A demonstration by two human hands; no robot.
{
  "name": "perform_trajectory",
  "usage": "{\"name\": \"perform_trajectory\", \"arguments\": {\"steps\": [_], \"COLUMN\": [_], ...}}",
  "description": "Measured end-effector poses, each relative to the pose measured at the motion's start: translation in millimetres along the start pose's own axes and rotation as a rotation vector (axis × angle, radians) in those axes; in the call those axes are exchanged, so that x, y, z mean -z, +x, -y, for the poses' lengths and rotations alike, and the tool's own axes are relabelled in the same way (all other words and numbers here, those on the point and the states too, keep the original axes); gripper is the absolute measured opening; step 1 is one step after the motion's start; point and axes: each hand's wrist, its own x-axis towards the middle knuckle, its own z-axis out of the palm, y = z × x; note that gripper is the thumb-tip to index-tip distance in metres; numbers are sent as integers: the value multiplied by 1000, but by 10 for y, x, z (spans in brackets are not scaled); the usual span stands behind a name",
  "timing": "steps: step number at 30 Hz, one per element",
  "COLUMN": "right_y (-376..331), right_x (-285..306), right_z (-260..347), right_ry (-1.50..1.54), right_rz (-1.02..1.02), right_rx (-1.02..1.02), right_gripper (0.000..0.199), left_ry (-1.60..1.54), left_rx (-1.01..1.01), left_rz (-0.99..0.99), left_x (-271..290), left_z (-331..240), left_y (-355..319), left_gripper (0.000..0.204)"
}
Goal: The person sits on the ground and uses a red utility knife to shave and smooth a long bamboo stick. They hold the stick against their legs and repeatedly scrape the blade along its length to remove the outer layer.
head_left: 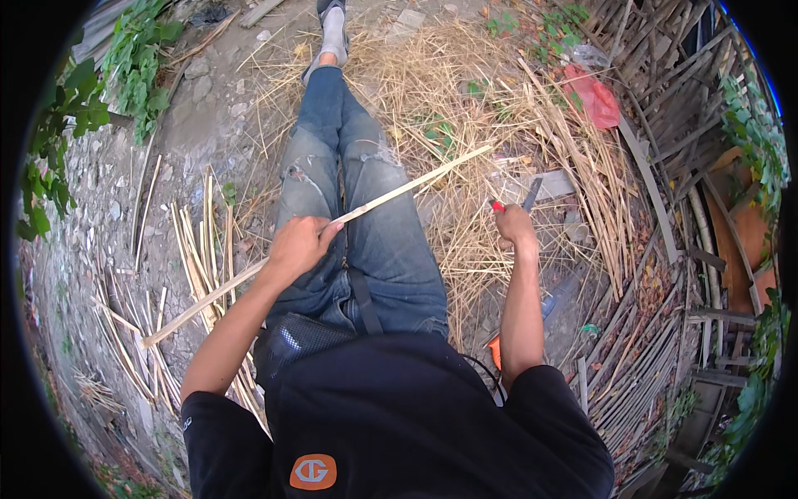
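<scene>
The strip point(424, 180) lies slantwise across the lap, above the thighs of the jeans point(395, 258), its far end up toward the right over the straw and its near end down to the left past the forearm; whether it touches the jeans I cannot tell. The left hand point(301, 245) is closed around it near its middle, thumb pointing along it. The right hand point(515, 226), well apart from the strip, is closed around a knife point(533, 194), whose dark blade points away from the body; a bit of red shows beside the fingers. Just beyond the blade lies a flat grey board point(554, 185) on the ground. Loose straw point(399, 75) spreads around the outstretched legs, and a red bag point(594, 96) lies at its upper right edge. More pale sticks point(199, 249) lie to the left of the legs, partly behind the left forearm. A black mesh pouch point(299, 337) rests at the waist, and an orange thing point(495, 351), partly hidden, shows beside the right forearm.
</scene>
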Motion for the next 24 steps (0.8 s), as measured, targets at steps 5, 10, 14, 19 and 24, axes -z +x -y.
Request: {"name": "perform_trajectory", "arguments": {"steps": [5, 10, 14, 19, 24], "right_y": [69, 243, 469, 628, 465], "right_x": [-159, -363, -419, -555, -731], "right_z": [356, 609, 579, 490, 643], "right_ry": [166, 172, 143, 163, 247], "right_rz": [-303, -334, -324, -269, -163], "right_rx": [50, 47, 40, 10, 73], "right_gripper": [65, 65, 65, 65, 64], "left_ry": [36, 76, 107, 131, 130], "left_rx": [56, 70, 40, 21, 22], "left_rz": [62, 75, 49, 34, 6], "left_x": [207, 356, 377, 352, 237], "left_z": [39, 168, 225, 236, 187], "left_y": [-227, -388, -445, -448, -402], "left_gripper": [44, 44, 45, 47, 49]}}
